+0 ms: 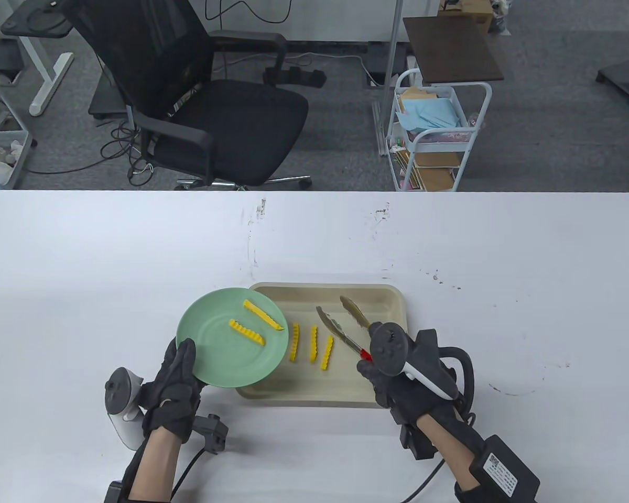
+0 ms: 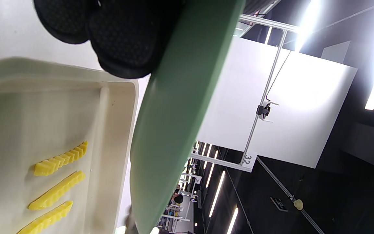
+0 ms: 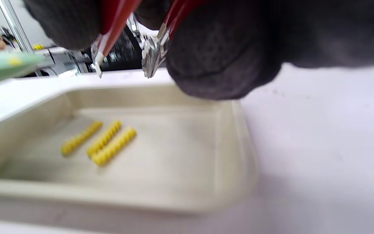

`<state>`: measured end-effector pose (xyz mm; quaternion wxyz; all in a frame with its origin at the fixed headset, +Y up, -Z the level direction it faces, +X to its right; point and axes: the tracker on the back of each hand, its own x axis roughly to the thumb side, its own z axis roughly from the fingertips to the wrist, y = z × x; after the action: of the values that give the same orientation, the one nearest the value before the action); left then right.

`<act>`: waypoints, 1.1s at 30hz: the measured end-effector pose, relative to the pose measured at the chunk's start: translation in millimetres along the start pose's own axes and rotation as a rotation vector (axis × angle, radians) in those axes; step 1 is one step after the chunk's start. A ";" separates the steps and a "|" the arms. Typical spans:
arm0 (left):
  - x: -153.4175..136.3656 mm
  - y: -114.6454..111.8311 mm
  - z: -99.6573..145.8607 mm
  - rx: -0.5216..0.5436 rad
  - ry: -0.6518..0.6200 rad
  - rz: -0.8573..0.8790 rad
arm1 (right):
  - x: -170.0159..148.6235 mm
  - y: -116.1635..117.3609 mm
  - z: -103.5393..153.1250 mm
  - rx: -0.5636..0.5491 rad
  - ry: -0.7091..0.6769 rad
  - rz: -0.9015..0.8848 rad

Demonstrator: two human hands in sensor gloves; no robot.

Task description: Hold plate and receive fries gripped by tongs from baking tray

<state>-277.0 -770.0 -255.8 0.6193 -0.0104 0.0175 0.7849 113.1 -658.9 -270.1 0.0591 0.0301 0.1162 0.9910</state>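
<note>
Black-gloved fingers [image 2: 118, 48] of the left hand [image 1: 174, 385] curl under the near rim of the round pale-green plate [image 1: 215, 356], thumb lying on top, so the plate is pinched at one edge and held above the left end of the shallow beige baking tray [image 1: 388, 314]. Two yellow crinkle-cut fries [image 1: 247, 332] already lie on the plate.

The right hand [image 1: 398, 377] grips the red handles of the metal tongs [image 1: 340, 327]; their two blades stand well apart over the tray's right half and carry nothing. Three more crinkle-cut fries [image 1: 311, 347] lie side by side on the tray floor, just right of the plate's edge.

The step in hand looks like the next pick-up. To do it well, I would bring the tongs down across one fry's middle, close gently so the ridges do not slip, and lift level. The plate would best stay low, close to the tray and near flat: it appears tilted in the left wrist view, and the fries on it could slide.
</note>
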 end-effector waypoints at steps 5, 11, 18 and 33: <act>0.3 0.6 0.2 0.000 -0.003 0.001 | 1.8 21.2 -2.3 0.085 -0.001 0.024; 0.2 0.8 0.3 -0.003 0.001 -0.008 | 10.4 30.8 -4.1 0.139 -0.012 0.030; 0.4 0.7 0.3 -0.006 0.000 -0.009 | 18.7 34.7 -4.6 0.098 0.005 0.100; 0.1 0.1 0.4 -0.005 0.003 -0.009 | -13.9 32.2 -16.4 0.071 0.011 -0.106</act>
<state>-277.1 -769.9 -255.4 0.6227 -0.0131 0.0162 0.7822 122.1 -695.5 -279.2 0.1097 0.0206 0.1531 0.9819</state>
